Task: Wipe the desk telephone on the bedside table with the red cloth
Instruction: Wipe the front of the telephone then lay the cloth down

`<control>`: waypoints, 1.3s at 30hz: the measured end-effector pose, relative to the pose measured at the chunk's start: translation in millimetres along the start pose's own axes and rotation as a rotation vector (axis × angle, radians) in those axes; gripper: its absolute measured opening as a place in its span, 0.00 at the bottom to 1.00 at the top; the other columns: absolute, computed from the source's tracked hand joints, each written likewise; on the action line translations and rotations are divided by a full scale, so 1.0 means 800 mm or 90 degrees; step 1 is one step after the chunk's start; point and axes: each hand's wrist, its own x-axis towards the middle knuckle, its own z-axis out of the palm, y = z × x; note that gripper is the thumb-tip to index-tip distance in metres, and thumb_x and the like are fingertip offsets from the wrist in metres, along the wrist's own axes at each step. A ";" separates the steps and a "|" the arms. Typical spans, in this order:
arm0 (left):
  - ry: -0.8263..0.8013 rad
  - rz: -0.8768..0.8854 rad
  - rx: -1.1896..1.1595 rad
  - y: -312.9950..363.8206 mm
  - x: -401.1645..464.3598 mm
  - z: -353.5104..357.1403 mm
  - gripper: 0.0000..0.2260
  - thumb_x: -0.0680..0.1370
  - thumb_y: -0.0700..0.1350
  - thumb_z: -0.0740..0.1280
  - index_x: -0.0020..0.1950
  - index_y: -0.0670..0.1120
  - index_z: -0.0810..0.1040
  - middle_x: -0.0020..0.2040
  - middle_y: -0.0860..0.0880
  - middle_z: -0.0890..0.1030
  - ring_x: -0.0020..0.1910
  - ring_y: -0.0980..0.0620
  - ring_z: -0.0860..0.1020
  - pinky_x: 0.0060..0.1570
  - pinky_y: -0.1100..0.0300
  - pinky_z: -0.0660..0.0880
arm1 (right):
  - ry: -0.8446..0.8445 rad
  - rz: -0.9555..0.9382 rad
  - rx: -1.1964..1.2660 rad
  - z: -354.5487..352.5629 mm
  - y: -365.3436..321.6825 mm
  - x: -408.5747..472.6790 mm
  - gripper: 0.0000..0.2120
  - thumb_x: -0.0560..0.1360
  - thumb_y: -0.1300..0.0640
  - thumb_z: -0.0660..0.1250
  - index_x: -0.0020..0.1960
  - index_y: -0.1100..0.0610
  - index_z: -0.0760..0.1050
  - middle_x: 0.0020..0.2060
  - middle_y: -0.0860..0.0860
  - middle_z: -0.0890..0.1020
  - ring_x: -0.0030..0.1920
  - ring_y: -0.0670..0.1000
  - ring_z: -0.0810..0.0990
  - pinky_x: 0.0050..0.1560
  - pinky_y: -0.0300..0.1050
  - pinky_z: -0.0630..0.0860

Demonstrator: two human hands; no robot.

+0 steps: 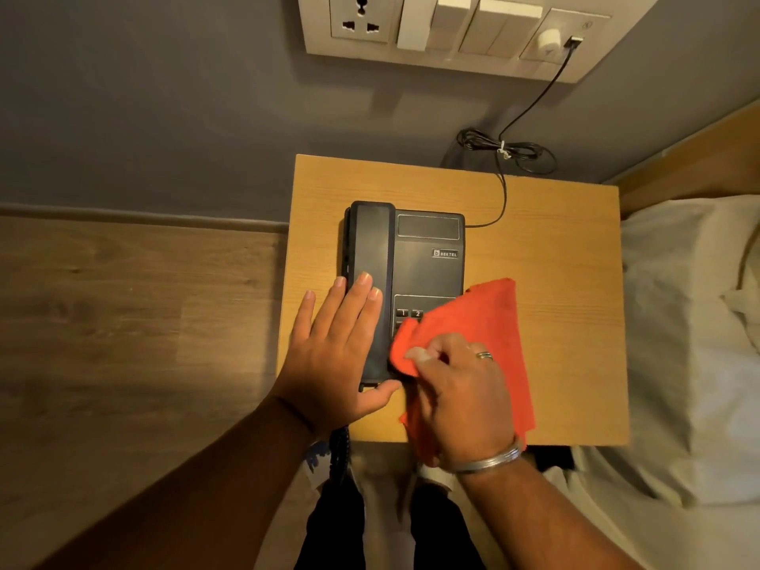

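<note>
A black desk telephone [427,261] sits on the light wooden bedside table [567,281], its handset [372,240] resting in the cradle on the left side. My left hand [333,355] lies flat on the near end of the handset, fingers spread, thumb at the phone's front edge. My right hand [464,397] grips a red cloth [485,318] that drapes over the keypad's right part and the table's front; only keys 1 and 2 show.
A black cord [503,187] runs from the phone's back to a coiled bundle and up to a wall switch panel [452,30]. A white pillow and bed [691,343] lie to the right. Wood floor is on the left. My legs stand below the table's front edge.
</note>
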 end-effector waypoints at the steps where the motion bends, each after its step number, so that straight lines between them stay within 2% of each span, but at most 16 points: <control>1: -0.001 0.001 0.001 0.000 0.000 0.000 0.52 0.70 0.68 0.68 0.82 0.42 0.49 0.82 0.40 0.54 0.81 0.39 0.54 0.74 0.32 0.60 | 0.006 0.005 -0.008 -0.005 0.014 -0.006 0.14 0.64 0.65 0.73 0.48 0.55 0.84 0.40 0.56 0.80 0.35 0.59 0.76 0.31 0.51 0.74; 6: -0.007 -0.002 -0.007 0.001 0.001 -0.001 0.53 0.69 0.68 0.68 0.83 0.42 0.49 0.82 0.41 0.53 0.81 0.38 0.55 0.73 0.31 0.61 | 0.051 0.116 -0.027 -0.017 0.035 -0.020 0.16 0.63 0.68 0.76 0.49 0.55 0.85 0.40 0.55 0.80 0.35 0.60 0.75 0.32 0.51 0.74; 13: -0.008 -0.003 -0.008 0.000 0.000 0.001 0.52 0.70 0.69 0.67 0.83 0.43 0.48 0.82 0.42 0.52 0.81 0.39 0.53 0.74 0.31 0.60 | 0.167 0.167 0.052 -0.018 0.006 0.042 0.12 0.70 0.62 0.73 0.54 0.57 0.84 0.41 0.57 0.79 0.41 0.59 0.77 0.42 0.49 0.72; 16: -0.013 -0.013 -0.007 0.002 0.000 0.000 0.53 0.69 0.69 0.68 0.83 0.43 0.48 0.83 0.44 0.51 0.81 0.40 0.53 0.74 0.31 0.60 | 0.145 0.207 0.069 -0.012 0.000 0.066 0.11 0.73 0.60 0.70 0.54 0.58 0.84 0.44 0.57 0.79 0.44 0.59 0.77 0.42 0.48 0.72; 20: -0.030 -0.025 0.006 0.006 0.001 -0.006 0.53 0.69 0.69 0.66 0.83 0.43 0.46 0.83 0.43 0.51 0.81 0.40 0.54 0.74 0.32 0.60 | 0.120 0.210 0.077 0.001 -0.005 0.014 0.12 0.73 0.62 0.70 0.55 0.56 0.84 0.41 0.55 0.78 0.40 0.57 0.76 0.39 0.47 0.72; 22: -0.047 -0.035 0.011 0.009 0.001 -0.009 0.54 0.68 0.69 0.68 0.83 0.43 0.47 0.82 0.42 0.53 0.81 0.39 0.55 0.73 0.31 0.61 | 0.035 0.190 0.070 0.010 -0.003 -0.033 0.13 0.72 0.61 0.69 0.55 0.55 0.83 0.40 0.55 0.77 0.39 0.59 0.76 0.39 0.51 0.73; 25: -0.070 -0.056 0.016 0.012 0.003 -0.015 0.54 0.67 0.69 0.68 0.82 0.41 0.50 0.82 0.42 0.55 0.80 0.39 0.55 0.73 0.31 0.62 | -0.124 0.220 0.049 0.020 0.008 -0.067 0.12 0.74 0.58 0.68 0.57 0.53 0.83 0.44 0.55 0.79 0.44 0.60 0.77 0.45 0.52 0.73; 28: -0.098 -0.066 0.015 0.014 0.002 -0.018 0.53 0.68 0.69 0.66 0.82 0.41 0.50 0.82 0.42 0.53 0.81 0.40 0.54 0.73 0.31 0.61 | -0.088 0.187 0.069 0.012 0.019 -0.064 0.11 0.70 0.58 0.72 0.53 0.54 0.84 0.42 0.55 0.81 0.40 0.61 0.79 0.41 0.53 0.76; 30: -0.104 -0.073 0.018 0.013 0.006 -0.022 0.53 0.68 0.69 0.67 0.82 0.41 0.50 0.82 0.41 0.54 0.81 0.40 0.54 0.74 0.31 0.60 | -0.041 0.165 0.054 0.003 0.025 -0.060 0.13 0.72 0.49 0.67 0.51 0.53 0.84 0.45 0.54 0.82 0.42 0.60 0.81 0.40 0.54 0.77; 32: -0.118 -0.082 0.012 0.014 0.005 -0.024 0.54 0.67 0.69 0.68 0.82 0.41 0.50 0.82 0.41 0.55 0.81 0.39 0.55 0.74 0.31 0.60 | -0.064 0.189 0.014 -0.002 0.033 -0.063 0.23 0.75 0.39 0.56 0.57 0.50 0.82 0.56 0.53 0.82 0.52 0.59 0.81 0.48 0.55 0.75; 34: -0.098 -0.091 0.028 0.044 0.013 -0.033 0.54 0.67 0.69 0.68 0.82 0.42 0.51 0.82 0.41 0.55 0.81 0.40 0.55 0.74 0.31 0.58 | -0.107 0.182 -0.004 -0.029 0.064 -0.084 0.30 0.75 0.36 0.48 0.67 0.48 0.75 0.68 0.53 0.75 0.66 0.58 0.73 0.61 0.60 0.69; 36: -0.111 -0.100 0.022 0.038 0.015 -0.036 0.52 0.67 0.69 0.67 0.82 0.42 0.52 0.82 0.41 0.55 0.81 0.40 0.54 0.75 0.31 0.56 | -0.165 0.188 -0.021 -0.024 0.081 -0.081 0.34 0.75 0.35 0.39 0.75 0.44 0.63 0.78 0.52 0.61 0.77 0.57 0.57 0.73 0.65 0.53; 37: -0.117 -0.107 0.015 0.035 0.012 -0.036 0.52 0.67 0.69 0.66 0.82 0.43 0.52 0.83 0.42 0.55 0.81 0.40 0.54 0.75 0.31 0.56 | -0.194 0.198 -0.014 -0.023 0.090 -0.079 0.34 0.74 0.35 0.35 0.77 0.42 0.56 0.79 0.49 0.53 0.79 0.56 0.49 0.74 0.65 0.45; 39: -0.125 -0.105 0.010 0.045 0.021 -0.036 0.52 0.67 0.70 0.65 0.82 0.44 0.52 0.83 0.42 0.54 0.81 0.40 0.55 0.75 0.31 0.55 | -0.190 0.188 -0.021 -0.032 0.126 -0.065 0.34 0.74 0.35 0.30 0.78 0.39 0.47 0.80 0.47 0.44 0.78 0.54 0.39 0.74 0.67 0.40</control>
